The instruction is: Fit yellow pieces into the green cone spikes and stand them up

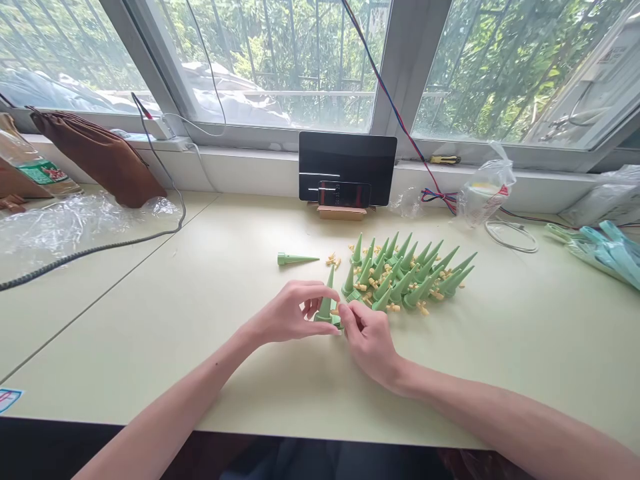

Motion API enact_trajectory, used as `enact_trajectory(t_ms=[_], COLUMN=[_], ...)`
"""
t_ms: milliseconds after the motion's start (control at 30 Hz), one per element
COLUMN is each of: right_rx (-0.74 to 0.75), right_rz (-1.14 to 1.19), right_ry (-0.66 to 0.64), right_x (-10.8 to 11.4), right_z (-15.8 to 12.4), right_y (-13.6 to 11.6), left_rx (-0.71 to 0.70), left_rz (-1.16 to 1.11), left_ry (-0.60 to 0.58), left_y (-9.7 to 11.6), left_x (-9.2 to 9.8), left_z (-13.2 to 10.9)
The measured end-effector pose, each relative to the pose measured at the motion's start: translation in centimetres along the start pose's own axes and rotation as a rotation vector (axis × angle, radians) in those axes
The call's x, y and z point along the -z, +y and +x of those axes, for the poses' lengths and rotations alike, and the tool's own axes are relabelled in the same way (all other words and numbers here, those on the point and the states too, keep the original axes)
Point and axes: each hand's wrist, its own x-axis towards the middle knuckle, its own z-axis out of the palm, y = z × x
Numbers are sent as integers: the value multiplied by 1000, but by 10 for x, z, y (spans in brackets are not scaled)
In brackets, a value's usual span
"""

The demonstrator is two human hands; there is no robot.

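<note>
An upright green cone (327,303) stands on the table in front of me. My left hand (300,310) curls around its left side, thumb and fingers closed on it. Against its right side, my right hand (367,333) pinches something small, mostly hidden by the fingertips. Several green cones with small yellow pieces (410,273) stand in a cluster to the right. One green cone (298,259) lies on its side behind my left hand, and a few loose yellow pieces (333,260) lie beside it.
A black tablet (348,163) with a phone (345,195) leans by the window. Brown bag (100,157), clear plastic (105,220) and a dark cable (100,250) lie left. At the right are a plastic bag (485,190), white cable (511,237) and blue-green straps (610,250).
</note>
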Motion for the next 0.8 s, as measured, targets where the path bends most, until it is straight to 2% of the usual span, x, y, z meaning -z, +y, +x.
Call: enact_trajectory(t_ms=[267,433,800], right_rx=[-52,-115,-110], right_rz=[7,86,100], right_ry=[20,-52,-53], right_x=[-2,-1,-1], right_z=[1,0,-1], right_y=[-1,-2,2], left_rx=[8,33,53], left_rz=[-12,-10,11], left_ry=[15,29,25], left_y=[-3,-3,-4], left_x=[-2,-1,-1], left_z=[3,3,2])
